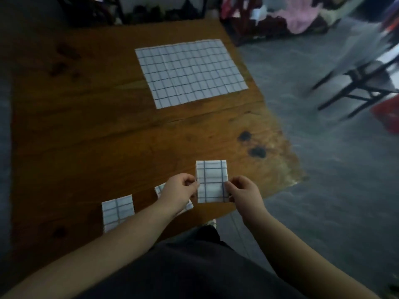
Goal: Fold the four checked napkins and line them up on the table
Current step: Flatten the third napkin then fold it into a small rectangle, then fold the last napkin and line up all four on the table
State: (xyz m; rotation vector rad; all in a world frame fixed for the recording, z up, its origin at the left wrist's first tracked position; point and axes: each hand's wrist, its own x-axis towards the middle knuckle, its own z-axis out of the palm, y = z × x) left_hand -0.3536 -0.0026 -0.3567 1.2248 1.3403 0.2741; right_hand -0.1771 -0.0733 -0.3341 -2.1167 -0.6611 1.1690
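A small folded checked napkin [212,181] is near the table's front right corner, pinched on its left edge by my left hand [180,190] and on its right edge by my right hand [244,190]. A second folded napkin [160,189] lies just left of it, mostly hidden under my left hand. A third folded napkin [117,211] lies further left near the front edge. One unfolded checked napkin [190,72] lies flat at the far right of the wooden table [86,126].
Dark knots mark the table near its right edge [251,145]. Right of the table is grey floor with a black chair [356,83] and a red object [386,113]. Clutter and pink cloth [298,20] sit beyond the far edge.
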